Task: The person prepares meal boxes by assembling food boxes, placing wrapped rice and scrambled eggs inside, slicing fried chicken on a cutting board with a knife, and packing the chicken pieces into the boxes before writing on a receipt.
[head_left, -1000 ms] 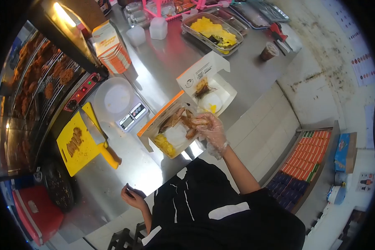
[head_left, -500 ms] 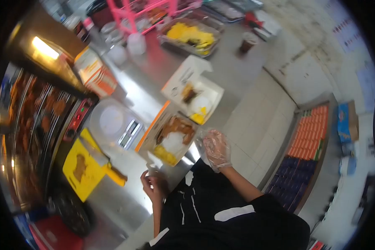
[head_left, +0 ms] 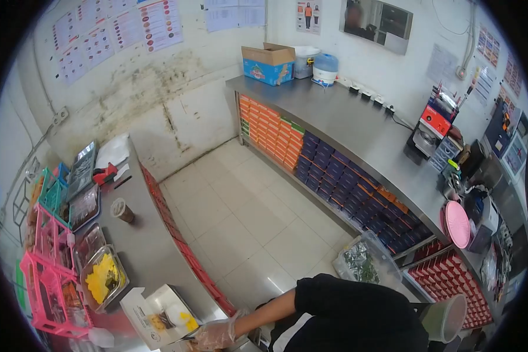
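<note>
Right hand (head_left: 216, 334), clear-gloved, rested loosely curled beside open white cardboard meal box (head_left: 158, 317) on steel bench (head_left: 141, 246) | grasp unclear | left hand unseen | box best steadied before closing.

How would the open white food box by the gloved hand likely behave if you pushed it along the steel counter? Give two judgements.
The food box looks like thin card, so it would probably flex rather than stay stiff. Its lid stands open, so it may wobble or catch. On the smooth steel counter it would likely slide easily near the gloved hand.
</note>
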The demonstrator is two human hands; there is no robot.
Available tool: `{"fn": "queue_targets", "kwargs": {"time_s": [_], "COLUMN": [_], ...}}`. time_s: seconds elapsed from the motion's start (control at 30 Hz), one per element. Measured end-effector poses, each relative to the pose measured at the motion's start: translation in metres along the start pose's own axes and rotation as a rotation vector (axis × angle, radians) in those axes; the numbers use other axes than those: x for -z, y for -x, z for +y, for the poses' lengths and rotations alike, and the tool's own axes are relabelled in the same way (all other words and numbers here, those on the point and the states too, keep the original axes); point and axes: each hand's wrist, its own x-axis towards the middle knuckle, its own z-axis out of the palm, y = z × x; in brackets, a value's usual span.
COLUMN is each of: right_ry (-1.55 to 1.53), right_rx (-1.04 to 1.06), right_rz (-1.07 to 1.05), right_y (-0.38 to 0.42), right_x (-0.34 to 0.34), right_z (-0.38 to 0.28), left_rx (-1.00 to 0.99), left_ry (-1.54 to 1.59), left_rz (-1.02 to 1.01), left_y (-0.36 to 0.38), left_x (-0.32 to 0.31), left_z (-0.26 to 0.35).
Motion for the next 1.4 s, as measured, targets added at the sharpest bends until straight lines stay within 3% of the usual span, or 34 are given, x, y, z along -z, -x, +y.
{"fn": "queue_targets", "kwargs": {"time_s": [0.07, 0.1, 0.17, 0.2, 0.23, 0.27, 0.3, 0.33, 0.4, 0.53, 0.6, 0.63, 0.67, 0.73, 0.8, 0.83, 0.87, 0.93, 1.0, 1.07, 1.13, 1.2, 1.27, 1.33, 1.4], "right_ry": [-0.149, -0.44, -0.449, -0.604, -0.58, -0.633, -0.578, -0.632, -0.711, -0.874, -0.855, -0.791, -0.796, -0.553, -0.527, -0.321, -0.108, -0.702, -0.424, 0.084, 0.206, 0.334, 0.219, 0.212, 0.214], "right_rx": [0.062, 0.059, 0.09, 0.051, 0.136, -0.073, 0.072, 0.128, 0.157, 0.193, 0.365, 0.49, 0.513, 0.493, 0.609, 0.658, 0.697, 0.198, 0.35, 0.747, 0.824, 0.892, 0.492, 0.458, 0.428], "right_rz": [-0.1, 0.034, -0.003, 0.006, 0.023, -0.112, -0.029, -0.072, -0.088, -0.258, -0.408, -0.499, -0.523, -0.689, -0.757, -0.861, -0.956, -0.716, -0.655, -0.551, -0.609, -0.671, -1.014, -0.941, -0.866], "right_y": [0.015, 0.022, 0.036, 0.044, 0.043, 0.037, 0.037, 0.039, 0.003, -0.03, -0.034, -0.046, -0.044, -0.035, -0.028, -0.029, -0.03, -0.035, -0.08, -0.112, -0.12, -0.122, -0.122, -0.112, -0.101], "right_x": [0.001, 0.011, 0.04, 0.033, 0.023, 0.057, 0.054, 0.029, 0.045, 0.04, 0.023, 0.003, -0.01, -0.037, -0.108, -0.15, -0.187, -0.236, -0.293, -0.306, -0.342, -0.354, -0.3, -0.286, -0.292], "right_z": [0.005, 0.004, 0.004, 0.014, 0.021, 0.003, 0.004, 0.015, -0.015, -0.083, -0.121, -0.146, -0.169, -0.22, -0.245, -0.259, -0.274, -0.298, -0.313, -0.354, -0.369, -0.375, -0.414, -0.414, -0.394], "left_rx": [-0.109, -0.216, -0.456, -0.397, 0.037, 0.441, 0.524, 0.618, 0.616, 0.975, 1.076, 0.894, 1.272, 1.139, 1.179, 1.218, 1.22, 1.197, 1.22, 1.234, 1.493, 1.555, 1.614, 1.618, 1.565], "left_ry": [-0.105, -0.232, -0.533, -0.544, -0.097, 0.368, 0.313, 0.196, 0.138, 0.306, 0.093, -0.426, 0.215, 0.094, 0.12, 0.154, 0.149, -0.178, -0.075, 0.019, -0.188, -0.222, -0.25, -0.376, -0.33], "left_rz": [0.009, 0.027, 0.088, 0.11, 0.079, 0.241, 0.362, 0.445, 0.611, 1.217, 1.381, 1.352, 1.509, 1.725, 1.838, 1.93, 1.93, 1.988, 2.059, 2.123, 2.063, 2.034, 1.994, 1.902, 1.978], "left_y": [0.002, 0.011, 0.047, 0.074, 0.077, 0.08, 0.077, 0.089, 0.123, 0.196, 0.25, 0.274, 0.3, 0.364, 0.381, 0.393, 0.423, 0.478, 0.502, 0.523, 0.533, 0.531, 0.536, 0.544, 0.54], "left_x": [0.012, 0.023, 0.047, 0.06, 0.064, 0.069, 0.079, 0.085, 0.092, 0.114, 0.109, 0.122, 0.113, 0.085, 0.088, 0.092, 0.087, 0.068, 0.085, 0.107, 0.125, 0.143, 0.15, 0.143, 0.141], "left_z": [-0.017, -0.033, -0.056, -0.063, -0.003, 0.065, 0.11, 0.111, 0.108, 0.152, 0.158, 0.141, 0.145, 0.113, 0.116, 0.118, 0.102, 0.053, 0.047, 0.031, 0.014, -0.001, -0.016, -0.034, -0.04]}}
